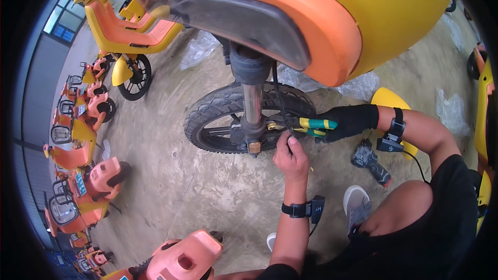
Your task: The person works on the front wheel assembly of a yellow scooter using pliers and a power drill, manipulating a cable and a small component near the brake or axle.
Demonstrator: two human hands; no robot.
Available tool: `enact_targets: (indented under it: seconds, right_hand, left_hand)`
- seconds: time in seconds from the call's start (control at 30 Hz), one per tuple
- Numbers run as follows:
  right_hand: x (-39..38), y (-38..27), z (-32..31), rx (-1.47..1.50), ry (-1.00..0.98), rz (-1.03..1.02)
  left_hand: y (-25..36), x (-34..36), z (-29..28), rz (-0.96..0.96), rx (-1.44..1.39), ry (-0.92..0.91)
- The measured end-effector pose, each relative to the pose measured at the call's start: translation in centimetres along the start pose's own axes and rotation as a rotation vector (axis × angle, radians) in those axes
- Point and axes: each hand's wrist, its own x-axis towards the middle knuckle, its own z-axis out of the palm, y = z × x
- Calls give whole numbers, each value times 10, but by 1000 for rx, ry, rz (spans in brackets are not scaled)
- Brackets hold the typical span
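My bare left hand (290,159) is closed, thumb and fingers pinching a black cable (280,101) that runs down beside the fork. My right hand (354,123), in a black glove, is closed around the green-and-yellow handles of pliers (317,124). The pliers point toward the wheel hub, beside my left fingertips; their jaws are hard to make out. In front of both hands stands the front wheel (202,124) with its knobby black tyre. A silver fork leg (252,105) crosses it, below the yellow-and-orange scooter body (332,26).
A grey-black cordless drill (371,163) lies on the concrete floor right of my hands. Behind my right forearm is a yellow curved panel (389,99). Clear plastic sheeting (358,87) lies beyond the wheel. Several scooters (129,36) line the left side; an orange part (189,254) sits near the bottom.
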Motion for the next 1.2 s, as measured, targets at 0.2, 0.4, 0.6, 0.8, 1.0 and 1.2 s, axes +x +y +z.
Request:
enact_targets:
  seconds: [0.2, 0.4, 0.6, 0.8, 1.0, 1.2]
  right_hand:
    - [1, 18, -1, -36, 42, -64]
    - [-16, -58, -30, -181, 35, 62]
    - [-4, -101, -40, -216, -53, 264]
    - [10, -21, -12, 61, -132, 45]
    - [11, 17, 7, -11, -91, -29]
    - [-4, -36, -24, -51, -63, 84]
  left_hand:
    - [10, -5, 6, -66, -58, -14]
    - [6, -6, 10, 60, -12, 94]
    - [2, -4, 3, -70, -13, 49]
    - [-8, -4, -5, -152, -117, 116]
    - [-2, -4, -8, -139, -98, 133]
    - [-4, 2, -16, -97, -61, 175]
